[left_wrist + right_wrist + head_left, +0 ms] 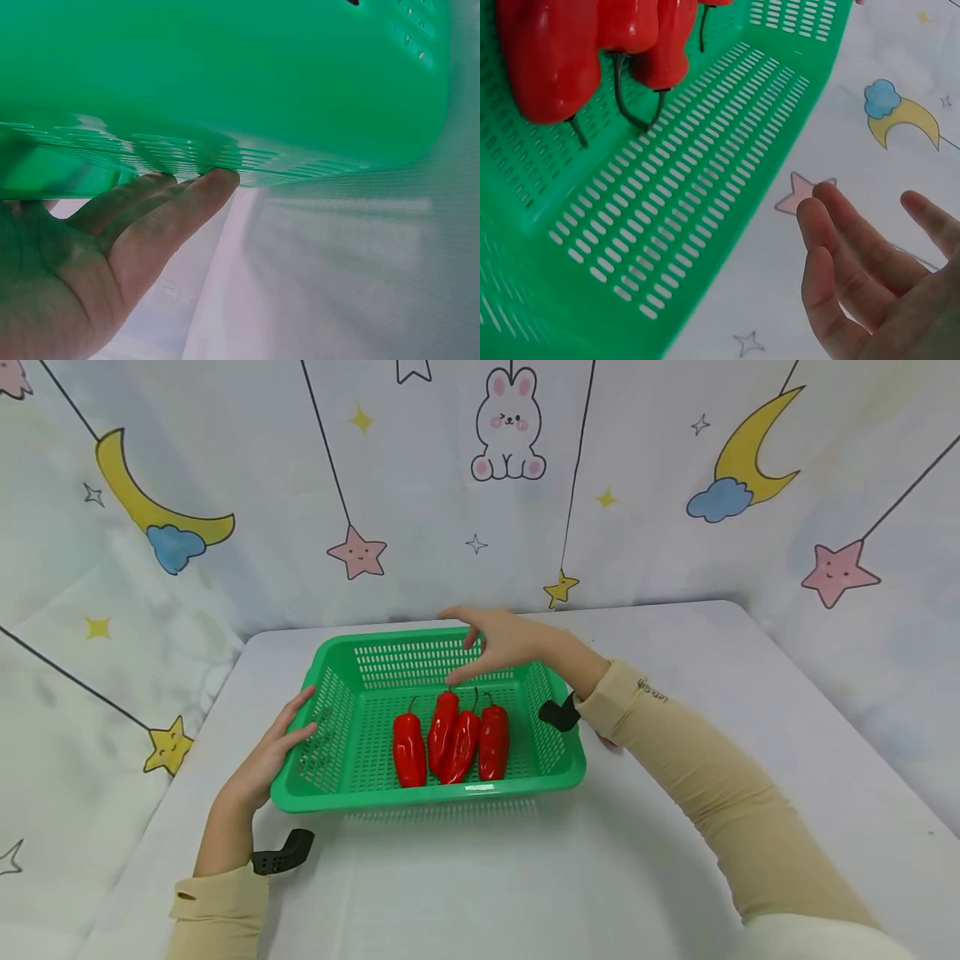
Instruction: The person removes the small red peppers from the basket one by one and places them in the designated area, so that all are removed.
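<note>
- Red peppers point(460, 745), four: inside green basket point(360, 802).
- Left hand point(262, 762): against basket's left side, fingers extended, unclamped.
- Right hand point(510, 639): above basket's far rim, fingers apart.
- Risk: one-sided pressure may tilt basket, rolling peppers.

Backdrop point(427, 460): we see a printed rabbit point(508, 439) between yellow moons point(741, 447) with blue clouds point(720, 500)
Stars point(357, 555): we spot pink and yellow ones
Desk point(450, 885): white

Head view's bright and pretty even, with white glints on the red peppers point(444, 731) and soft shadows on the desk point(450, 877). Left wrist is murkier, greenish, with the close-up basket point(225, 75) kinda soft. Right wrist's a bit dim too.
</note>
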Available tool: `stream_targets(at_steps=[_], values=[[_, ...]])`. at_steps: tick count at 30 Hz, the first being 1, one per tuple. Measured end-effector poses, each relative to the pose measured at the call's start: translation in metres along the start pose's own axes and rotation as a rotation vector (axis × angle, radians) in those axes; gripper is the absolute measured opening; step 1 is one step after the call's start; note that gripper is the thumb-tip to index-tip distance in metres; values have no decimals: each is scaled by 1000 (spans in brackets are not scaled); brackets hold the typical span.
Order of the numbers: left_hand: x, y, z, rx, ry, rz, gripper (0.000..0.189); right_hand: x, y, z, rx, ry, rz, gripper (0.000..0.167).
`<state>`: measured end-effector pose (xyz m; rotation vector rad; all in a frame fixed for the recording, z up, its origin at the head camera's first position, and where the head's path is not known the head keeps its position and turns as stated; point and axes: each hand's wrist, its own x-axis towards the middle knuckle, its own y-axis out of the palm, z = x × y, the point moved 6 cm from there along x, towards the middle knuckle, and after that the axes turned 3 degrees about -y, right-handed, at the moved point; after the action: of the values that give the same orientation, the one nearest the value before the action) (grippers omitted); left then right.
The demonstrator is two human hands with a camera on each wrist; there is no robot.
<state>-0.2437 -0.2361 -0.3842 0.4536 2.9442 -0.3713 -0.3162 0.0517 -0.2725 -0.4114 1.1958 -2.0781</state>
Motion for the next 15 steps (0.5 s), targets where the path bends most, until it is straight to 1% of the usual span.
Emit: stream_targets(at_steps=[5,11,15], values=[[0,1,0,-26,-4,-1,59,10,10,3,-6,-1,33,89],[-1,2,-1,-30,-1,3,59,20,22,8,-15,-30,56,88],[-2,2,-2,-26,0,1,59,28,36,11,-44,-35,109,90]])
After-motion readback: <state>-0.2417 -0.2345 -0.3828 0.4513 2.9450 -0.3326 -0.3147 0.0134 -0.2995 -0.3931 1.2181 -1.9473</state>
